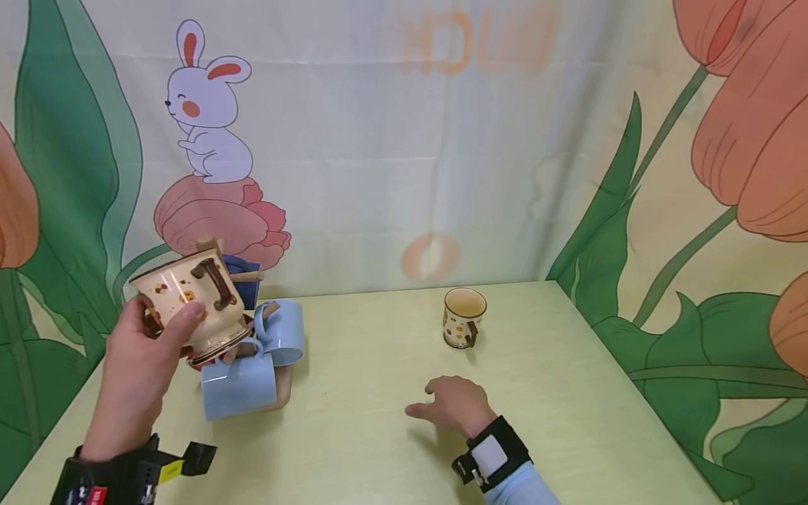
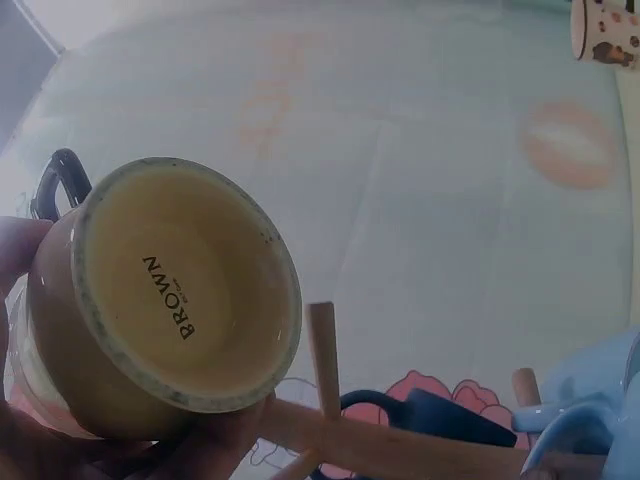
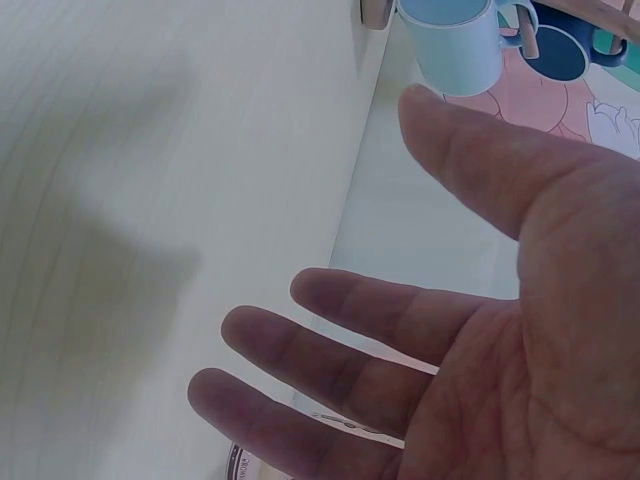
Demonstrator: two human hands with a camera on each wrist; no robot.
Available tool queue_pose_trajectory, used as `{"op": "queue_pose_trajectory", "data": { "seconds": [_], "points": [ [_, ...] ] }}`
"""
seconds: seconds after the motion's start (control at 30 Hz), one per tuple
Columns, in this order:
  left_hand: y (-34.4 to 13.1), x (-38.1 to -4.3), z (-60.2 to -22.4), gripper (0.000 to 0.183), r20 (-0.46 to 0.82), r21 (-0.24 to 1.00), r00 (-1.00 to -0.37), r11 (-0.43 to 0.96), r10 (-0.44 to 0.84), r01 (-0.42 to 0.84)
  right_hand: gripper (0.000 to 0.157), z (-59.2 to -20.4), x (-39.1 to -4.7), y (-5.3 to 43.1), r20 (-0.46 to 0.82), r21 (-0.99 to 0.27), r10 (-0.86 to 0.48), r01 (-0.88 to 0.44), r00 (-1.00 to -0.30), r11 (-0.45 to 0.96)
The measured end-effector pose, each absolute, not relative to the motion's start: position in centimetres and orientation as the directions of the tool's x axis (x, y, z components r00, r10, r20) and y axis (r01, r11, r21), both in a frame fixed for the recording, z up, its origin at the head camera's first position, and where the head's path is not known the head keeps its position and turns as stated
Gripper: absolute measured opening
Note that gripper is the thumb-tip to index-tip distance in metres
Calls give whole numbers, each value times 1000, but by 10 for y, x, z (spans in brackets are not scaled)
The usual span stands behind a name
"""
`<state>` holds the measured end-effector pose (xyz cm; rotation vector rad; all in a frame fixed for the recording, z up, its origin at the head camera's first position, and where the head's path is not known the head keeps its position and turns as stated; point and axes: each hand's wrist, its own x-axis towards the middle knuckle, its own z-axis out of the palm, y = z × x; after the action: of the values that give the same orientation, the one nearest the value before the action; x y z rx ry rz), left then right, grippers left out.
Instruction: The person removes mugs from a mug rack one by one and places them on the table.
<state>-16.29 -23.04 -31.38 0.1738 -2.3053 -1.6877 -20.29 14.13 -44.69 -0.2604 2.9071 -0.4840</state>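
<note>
My left hand grips a cream mug with brown spots and a dark brown handle. It is held tilted in front of the wooden mug rack. In the left wrist view the mug's underside faces the camera, printed BROWN. Two light blue mugs hang low on the rack, a front one and one behind it. A dark blue mug is partly hidden behind the held mug. Over the table, my right hand holds nothing, its fingers spread in the right wrist view.
Another spotted cream mug stands upright near the back of the pale table, beyond my right hand. Behind the table hangs a cloth printed with a rabbit and tulips. A wooden peg juts up from the rack beside the held mug.
</note>
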Motion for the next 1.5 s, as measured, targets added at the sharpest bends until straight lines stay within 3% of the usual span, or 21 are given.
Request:
{"op": "queue_pose_trajectory", "data": {
  "seconds": [0.2,0.53,0.9,1.3,1.5],
  "points": [
    [-203,-166,-312,83,141,921,-974,385,-176,64,58,-445,-203,144,-150,-341,-205,-144,-967,929],
    [-153,-173,-331,84,264,860,-963,468,-62,205,59,-441,-204,146,-146,-345,-209,-149,-967,927],
    [-111,-203,-382,80,320,813,-946,500,47,300,58,-434,-206,146,-149,-328,-213,-155,-966,932],
    [-89,-216,-429,91,277,791,-951,529,138,307,61,-419,-208,137,-103,-366,-291,-235,-951,901],
    [-81,-218,-447,89,315,741,-928,560,197,371,47,-413,-211,129,-39,-414,-341,-296,-939,861]
  ]
}}
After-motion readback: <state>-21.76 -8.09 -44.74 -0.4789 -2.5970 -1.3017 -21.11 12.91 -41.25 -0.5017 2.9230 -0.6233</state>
